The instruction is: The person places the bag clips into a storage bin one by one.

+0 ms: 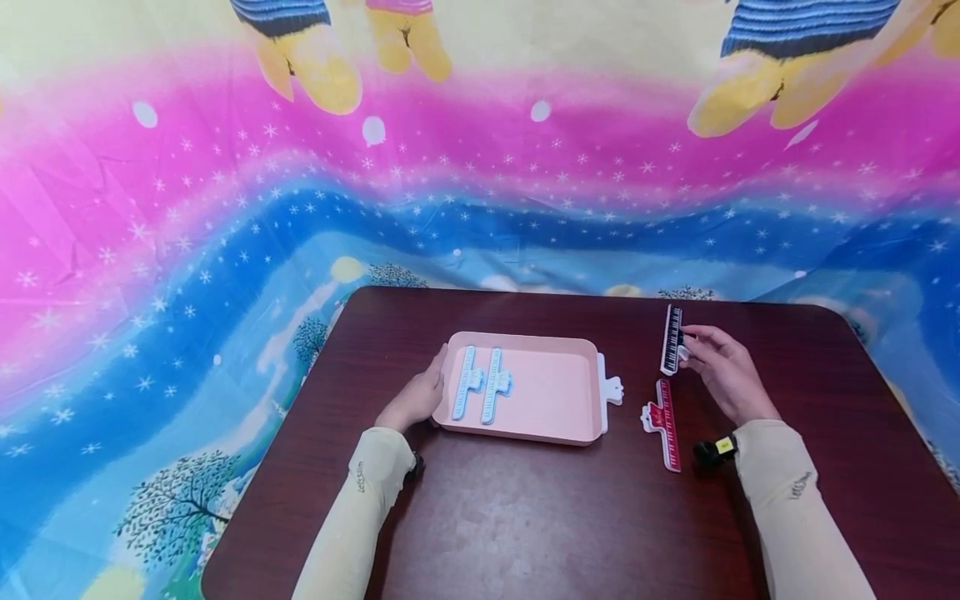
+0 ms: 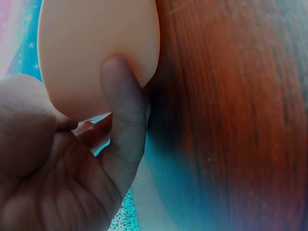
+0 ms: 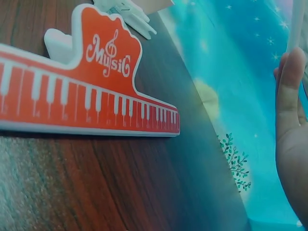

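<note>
In the head view my left hand (image 1: 416, 396) rests against the left end of a pink tray (image 1: 555, 392). In the left wrist view, a straight finger (image 2: 125, 94) presses the tray's outer wall (image 2: 96, 38). Two light-blue piano-pattern clips (image 1: 465, 383) (image 1: 492, 386) lie side by side in the tray's left part. Above the table at the right, my right hand (image 1: 727, 375) pinches a black-and-white piano-pattern clip (image 1: 672, 337) by its handle side. Just below that lies a red piano-pattern clip (image 1: 667, 425), lettered "Music" in the right wrist view.
A white clip (image 1: 611, 390) sits against the tray's right side; whether it grips the rim I cannot tell. The dark wooden table (image 1: 495, 517) has rounded back corners. A printed cloth (image 1: 525, 183) hangs behind it and falls past its left and right edges.
</note>
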The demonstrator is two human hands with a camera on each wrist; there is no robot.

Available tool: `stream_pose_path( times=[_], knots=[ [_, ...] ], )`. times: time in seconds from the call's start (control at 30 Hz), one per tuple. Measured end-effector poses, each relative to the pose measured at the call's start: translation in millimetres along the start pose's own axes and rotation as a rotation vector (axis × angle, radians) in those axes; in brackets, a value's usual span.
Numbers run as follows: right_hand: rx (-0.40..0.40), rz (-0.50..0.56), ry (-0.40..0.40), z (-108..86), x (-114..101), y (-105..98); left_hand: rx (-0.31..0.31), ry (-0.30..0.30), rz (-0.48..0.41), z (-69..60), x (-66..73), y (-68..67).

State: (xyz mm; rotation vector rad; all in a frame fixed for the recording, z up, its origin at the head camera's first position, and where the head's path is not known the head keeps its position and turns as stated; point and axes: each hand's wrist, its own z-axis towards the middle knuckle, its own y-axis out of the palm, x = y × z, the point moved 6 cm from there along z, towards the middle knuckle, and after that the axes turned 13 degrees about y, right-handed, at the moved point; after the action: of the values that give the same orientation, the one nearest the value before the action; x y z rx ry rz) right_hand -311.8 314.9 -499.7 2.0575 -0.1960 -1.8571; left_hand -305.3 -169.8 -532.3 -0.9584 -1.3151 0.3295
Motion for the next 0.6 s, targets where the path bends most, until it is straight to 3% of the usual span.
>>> stream_pose_path(
  times=[0.2,0.6],
  knots=[
    [-0.049,-0.007,-0.04,-2.9,-0.3,0.6,-0.002,-0.011,0.004,0.1,-1.4,0.9],
    [-0.055,0.018,-0.045,-4.4,0.1,2.8,0.0,-0.005,-0.012,1.2,-3.6,1.3]
  ],
)
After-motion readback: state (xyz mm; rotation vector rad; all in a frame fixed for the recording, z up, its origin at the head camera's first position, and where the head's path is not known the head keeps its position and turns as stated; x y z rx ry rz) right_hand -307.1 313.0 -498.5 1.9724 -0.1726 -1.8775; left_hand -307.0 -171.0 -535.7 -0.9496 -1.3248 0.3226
